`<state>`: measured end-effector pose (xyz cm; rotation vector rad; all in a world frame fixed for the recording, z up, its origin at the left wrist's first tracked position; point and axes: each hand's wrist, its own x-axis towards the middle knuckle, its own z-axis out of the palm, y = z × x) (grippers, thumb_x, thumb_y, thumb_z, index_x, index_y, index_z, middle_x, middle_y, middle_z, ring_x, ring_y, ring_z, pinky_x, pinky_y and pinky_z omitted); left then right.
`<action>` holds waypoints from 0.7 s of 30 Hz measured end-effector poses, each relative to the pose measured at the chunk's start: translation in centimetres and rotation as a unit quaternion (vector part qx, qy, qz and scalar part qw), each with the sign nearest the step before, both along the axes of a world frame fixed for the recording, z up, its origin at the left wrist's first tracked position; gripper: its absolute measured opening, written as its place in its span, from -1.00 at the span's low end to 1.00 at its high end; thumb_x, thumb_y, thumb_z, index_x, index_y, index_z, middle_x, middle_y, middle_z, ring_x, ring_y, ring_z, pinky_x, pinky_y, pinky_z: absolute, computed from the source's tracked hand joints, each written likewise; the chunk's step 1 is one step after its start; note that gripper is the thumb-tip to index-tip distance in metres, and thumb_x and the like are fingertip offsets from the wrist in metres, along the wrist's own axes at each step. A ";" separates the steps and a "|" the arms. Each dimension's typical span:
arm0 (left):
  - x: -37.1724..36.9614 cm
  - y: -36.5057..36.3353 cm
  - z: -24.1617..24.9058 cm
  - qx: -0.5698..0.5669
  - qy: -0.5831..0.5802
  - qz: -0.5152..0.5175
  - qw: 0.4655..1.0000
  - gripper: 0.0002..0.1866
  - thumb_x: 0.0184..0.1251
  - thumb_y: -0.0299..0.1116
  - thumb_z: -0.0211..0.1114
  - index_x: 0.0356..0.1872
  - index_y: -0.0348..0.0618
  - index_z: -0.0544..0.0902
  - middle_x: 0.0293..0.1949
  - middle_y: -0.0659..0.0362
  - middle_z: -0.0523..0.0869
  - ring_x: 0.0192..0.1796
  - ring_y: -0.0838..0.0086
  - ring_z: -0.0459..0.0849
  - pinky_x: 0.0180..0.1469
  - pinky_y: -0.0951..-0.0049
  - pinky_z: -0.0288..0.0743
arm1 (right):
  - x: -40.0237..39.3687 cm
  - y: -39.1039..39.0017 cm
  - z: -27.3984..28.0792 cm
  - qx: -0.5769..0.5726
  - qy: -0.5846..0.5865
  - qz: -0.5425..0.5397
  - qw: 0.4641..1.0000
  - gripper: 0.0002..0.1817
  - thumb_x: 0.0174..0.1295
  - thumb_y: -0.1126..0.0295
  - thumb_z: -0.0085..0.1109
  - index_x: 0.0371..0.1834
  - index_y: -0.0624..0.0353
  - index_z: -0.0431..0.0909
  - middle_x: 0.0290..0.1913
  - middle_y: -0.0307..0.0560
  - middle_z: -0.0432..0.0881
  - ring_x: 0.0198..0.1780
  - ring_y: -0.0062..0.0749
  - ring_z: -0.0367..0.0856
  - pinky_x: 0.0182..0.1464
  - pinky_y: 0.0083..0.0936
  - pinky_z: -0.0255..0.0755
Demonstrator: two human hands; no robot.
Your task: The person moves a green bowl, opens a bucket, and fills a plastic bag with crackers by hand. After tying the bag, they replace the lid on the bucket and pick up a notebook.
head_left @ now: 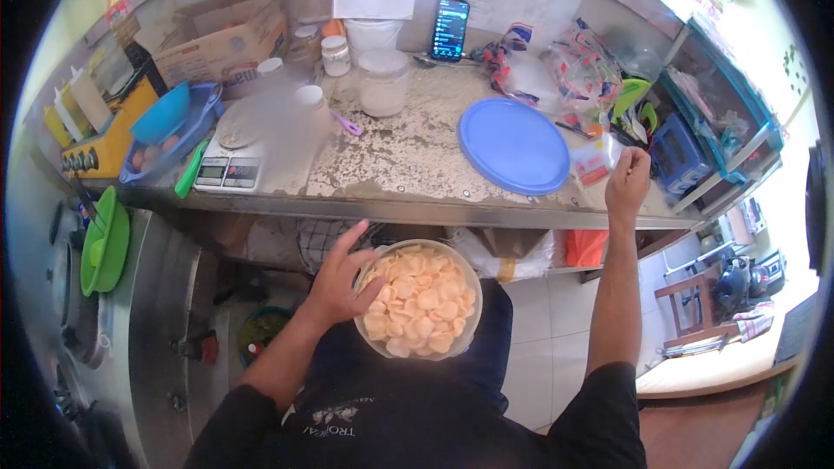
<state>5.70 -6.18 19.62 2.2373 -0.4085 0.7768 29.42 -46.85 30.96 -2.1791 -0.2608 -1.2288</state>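
A round tub of pale orange chips [420,300] rests on the person's lap below the counter edge. At its left rim is my left hand [341,276], fingers apart, touching or just over the rim. My right hand [627,181] is at the right end of the counter, its fingers closed on a clear plastic bag [601,156] with a red print. Left of that bag lies a round blue lid [513,146], flat on the worn counter [373,156].
A digital scale [228,172], jars [382,82], a cardboard box [217,39] and a blue basket with eggs [165,143] stand at left. A phone [449,29] leans at the back beside crumpled plastic bags [578,69]. A teal rack [721,104] is at right.
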 end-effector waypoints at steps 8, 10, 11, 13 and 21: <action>11.7 -5.0 10.1 0.045 -0.167 -0.066 0.983 -0.39 0.00 -0.30 0.47 0.13 -0.14 0.47 0.22 -0.05 0.46 0.32 0.01 0.38 0.34 0.06 0.28 | -1.9 12.7 0.2 -0.022 -0.047 0.171 0.984 -0.86 0.39 0.38 0.03 -0.18 0.21 0.50 -0.25 -0.01 0.63 -0.23 -0.18 0.62 -0.18 -0.34 0.50; 14.1 -5.4 10.8 0.020 -0.210 -0.058 0.976 -0.37 -0.04 -0.30 0.48 0.14 -0.13 0.48 0.18 -0.01 0.48 0.29 0.02 0.40 0.30 0.07 0.33 | -3.7 16.9 -0.3 -0.075 -0.004 0.217 0.973 -0.87 0.36 0.37 0.05 -0.19 0.19 0.51 -0.22 0.04 0.63 -0.17 -0.07 0.61 -0.13 -0.26 0.48; 15.3 -5.3 10.5 0.041 -0.217 -0.071 0.973 -0.38 -0.05 -0.30 0.48 0.13 -0.12 0.50 0.14 0.01 0.52 0.24 0.05 0.45 0.27 0.09 0.34 | -4.5 18.2 -0.6 -0.113 0.018 0.226 0.967 -0.85 0.36 0.34 0.05 -0.20 0.18 0.52 -0.22 0.08 0.62 -0.14 -0.03 0.59 -0.10 -0.22 0.47; 17.0 -4.9 8.9 0.065 -0.227 -0.083 0.968 -0.39 -0.06 -0.31 0.48 0.12 -0.12 0.51 0.10 0.03 0.56 0.19 0.07 0.49 0.24 0.10 0.36 | -5.1 19.4 -1.4 -0.114 0.032 0.261 0.958 -0.87 0.31 0.37 0.08 -0.21 0.18 0.52 -0.21 0.07 0.62 -0.12 -0.02 0.58 -0.09 -0.21 0.46; 18.2 -4.4 6.9 0.056 -0.149 -0.100 0.982 -0.70 -0.03 -0.44 0.37 -0.20 -0.15 0.60 -0.21 0.07 0.67 -0.15 0.12 0.65 -0.11 0.17 0.53 | -7.9 19.0 -0.1 -0.132 0.015 0.315 0.940 -0.88 0.21 0.49 0.17 -0.21 0.19 0.50 -0.15 0.00 0.64 -0.06 -0.02 0.56 -0.02 -0.23 0.44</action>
